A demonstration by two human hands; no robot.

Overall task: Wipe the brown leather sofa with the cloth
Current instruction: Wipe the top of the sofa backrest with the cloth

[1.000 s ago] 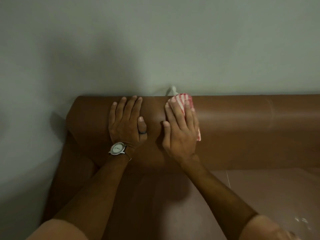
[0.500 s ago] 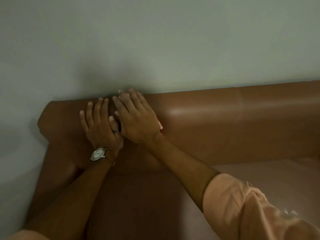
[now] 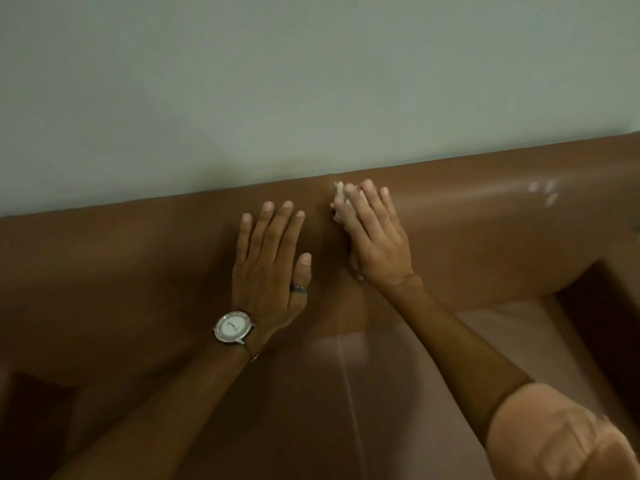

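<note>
The brown leather sofa (image 3: 138, 258) runs across the whole view, its backrest against a pale wall. My right hand (image 3: 375, 237) presses flat on the top of the backrest with the red-and-white cloth (image 3: 340, 202) under its palm; only a small edge of cloth shows past the fingers. My left hand (image 3: 270, 268), with a ring and a wristwatch, lies flat and spread on the backrest just to the left of it, holding nothing.
The pale green-grey wall (image 3: 311, 81) stands directly behind the backrest. The lighter seat cushions (image 3: 450, 358) lie below my arms. An armrest corner (image 3: 595, 299) sits at the right, another dark corner at the lower left. Small light glints mark the backrest at the far right.
Both hands have shifted right along the backrest, away from the sofa's left end. My right hand has separated from the left, and a bit of cloth shows again.
</note>
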